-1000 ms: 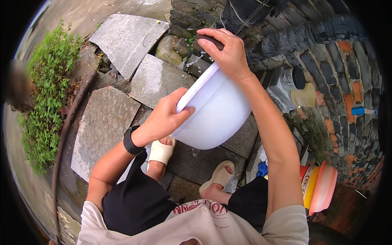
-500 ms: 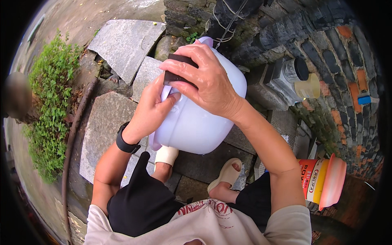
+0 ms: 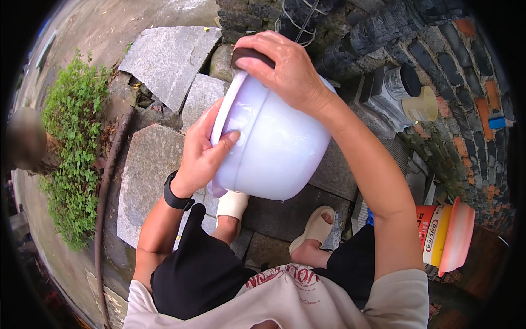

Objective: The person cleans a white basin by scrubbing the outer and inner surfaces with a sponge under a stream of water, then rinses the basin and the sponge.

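A pale lavender plastic basin (image 3: 279, 148) is tipped on its side in front of me, its rim facing left and its wet outer wall toward me. My left hand (image 3: 205, 151) grips the rim, thumb on the outside wall and fingers reaching behind the edge, where they are hidden. At the far end of the rim, my right hand (image 3: 285, 68) is closed round a dark brown sponge (image 3: 253, 56) that touches the basin's edge. Wet streaks shine on the basin wall below that hand.
Grey stone slabs (image 3: 150, 170) pave the ground, with a green bush (image 3: 76, 153) and a brown pipe (image 3: 109, 170) at left. A brick wall (image 3: 466, 93) rises at right. Near it stand a yellow-and-red bucket (image 3: 433, 233) and a pink basin (image 3: 456, 236).
My right hand and the sponge have moved away from my left hand to the far end of the rim. The basin has turned somewhat, showing more of its wall and rim.
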Motion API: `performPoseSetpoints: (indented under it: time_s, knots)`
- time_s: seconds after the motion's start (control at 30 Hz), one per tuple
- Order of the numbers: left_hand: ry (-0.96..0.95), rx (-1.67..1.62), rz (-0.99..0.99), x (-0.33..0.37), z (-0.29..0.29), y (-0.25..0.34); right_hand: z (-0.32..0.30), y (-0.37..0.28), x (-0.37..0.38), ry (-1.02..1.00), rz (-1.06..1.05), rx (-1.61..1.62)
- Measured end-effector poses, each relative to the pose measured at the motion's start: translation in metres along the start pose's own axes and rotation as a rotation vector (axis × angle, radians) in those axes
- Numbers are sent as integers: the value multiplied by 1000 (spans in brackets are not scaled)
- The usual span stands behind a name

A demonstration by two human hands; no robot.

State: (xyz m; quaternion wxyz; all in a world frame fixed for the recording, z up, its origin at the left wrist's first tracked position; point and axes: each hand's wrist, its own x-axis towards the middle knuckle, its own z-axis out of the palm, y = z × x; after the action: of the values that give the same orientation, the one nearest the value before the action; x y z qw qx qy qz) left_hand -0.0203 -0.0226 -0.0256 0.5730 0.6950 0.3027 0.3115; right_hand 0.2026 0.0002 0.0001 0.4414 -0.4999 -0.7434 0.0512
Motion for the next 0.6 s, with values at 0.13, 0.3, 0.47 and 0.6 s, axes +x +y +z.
performPoseSetpoints:
  time_s: [0.13, 0.3, 0.47, 0.6]
  knots:
    - [-17, 40, 50, 1, 0, -6, -22, 38, -1, 48, 365, -26]
    - [20, -17, 14, -2, -14, -26, 23, -34, -8, -20, -225, -35]
    - [75, -123, -72, 3, -5, -17, -9, 38, 7, 102, 326, -32]
    - [92, -129, -58, 5, -5, -20, -16, 46, -18, 121, 447, -82]
